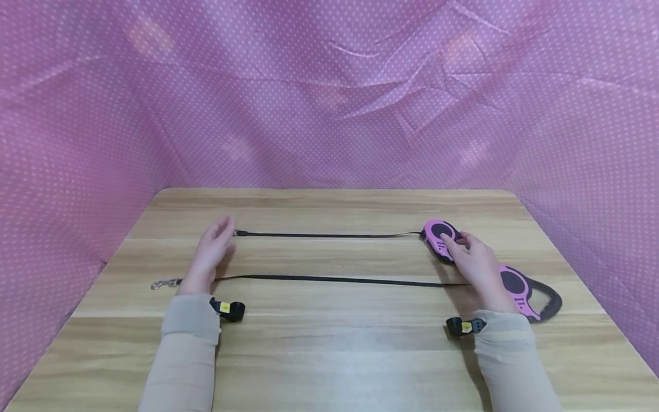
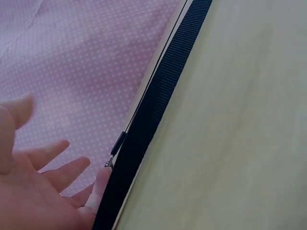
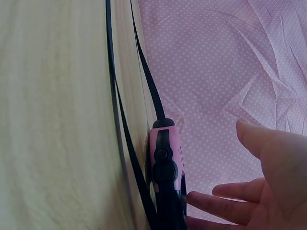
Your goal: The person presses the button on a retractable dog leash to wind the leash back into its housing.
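Observation:
Two retractable dog leashes with pink and black casings lie on the table, their black straps drawn out to the left. My right hand (image 1: 476, 266) is at the far leash (image 1: 436, 245); in the right wrist view its fingers are extended beside the casing (image 3: 175, 139), fingertips at its edge. Partly behind my right wrist lies the near leash (image 1: 521, 303). My left hand (image 1: 213, 246), fingers loosely spread, is beside the far leash's metal clip (image 2: 109, 163), which it partly hides. Beneath my left wrist passes the near strap (image 1: 329, 278), ending in a silver clip (image 1: 165, 283).
A light wood-grain table (image 1: 340, 337) carries both leashes. Pink dotted cloth (image 1: 329, 131) hangs behind it and along both sides. Black straps with yellow labels (image 1: 225, 308) are fastened at both wrists.

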### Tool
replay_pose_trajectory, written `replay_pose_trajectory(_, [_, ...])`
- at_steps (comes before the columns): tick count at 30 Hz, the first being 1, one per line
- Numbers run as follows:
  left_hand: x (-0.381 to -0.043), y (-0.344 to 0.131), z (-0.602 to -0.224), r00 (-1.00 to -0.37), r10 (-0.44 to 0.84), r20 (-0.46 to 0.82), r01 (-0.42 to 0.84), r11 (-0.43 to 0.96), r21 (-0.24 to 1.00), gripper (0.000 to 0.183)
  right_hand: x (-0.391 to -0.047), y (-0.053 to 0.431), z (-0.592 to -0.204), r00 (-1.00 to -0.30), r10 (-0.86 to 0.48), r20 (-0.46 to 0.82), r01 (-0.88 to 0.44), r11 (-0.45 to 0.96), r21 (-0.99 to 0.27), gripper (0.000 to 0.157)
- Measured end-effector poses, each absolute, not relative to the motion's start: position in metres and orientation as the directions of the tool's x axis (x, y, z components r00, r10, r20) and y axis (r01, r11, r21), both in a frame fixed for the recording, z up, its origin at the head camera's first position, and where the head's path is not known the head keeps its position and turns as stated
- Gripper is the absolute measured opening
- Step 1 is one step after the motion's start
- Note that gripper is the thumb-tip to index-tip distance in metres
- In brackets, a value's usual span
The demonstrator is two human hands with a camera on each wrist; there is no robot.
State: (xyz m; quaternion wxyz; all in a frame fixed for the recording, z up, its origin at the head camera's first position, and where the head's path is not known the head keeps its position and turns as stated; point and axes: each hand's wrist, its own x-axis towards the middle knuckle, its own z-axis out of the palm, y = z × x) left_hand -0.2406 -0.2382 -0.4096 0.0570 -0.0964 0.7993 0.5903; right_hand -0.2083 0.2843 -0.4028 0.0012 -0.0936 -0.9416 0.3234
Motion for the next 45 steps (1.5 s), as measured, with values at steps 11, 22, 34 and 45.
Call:
replay_pose_trajectory(11, [-0.242,-0.244,-0.420,-0.986,-0.038,-0.164,-0.166,0.380,0.910,0.083,-0.206,0.288,-0.407,-0.984,0.171,-0.056,0.170,0.784,-0.596,0.091])
replay_pose_trajectory(22, [-0.243,-0.244,-0.425,-0.984,-0.007,-0.180,-0.164,0.441,0.882,0.093,-0.208,0.287,-0.406,-0.987,0.145,-0.073,0.160,0.806,-0.570,0.086])
replay_pose_trajectory(34, [-0.245,-0.240,-0.424,-0.984,-0.086,-0.155,-0.177,0.474,0.863,0.081,-0.207,0.289,-0.409,-0.985,0.152,-0.080,0.170,0.801,-0.574,0.083])
replay_pose_trajectory(45, [-0.244,-0.239,-0.424,-0.973,-0.186,-0.135,-0.214,0.523,0.825,0.069,-0.207,0.291,-0.410,-0.985,0.152,-0.078,0.169,0.797,-0.580,0.083])
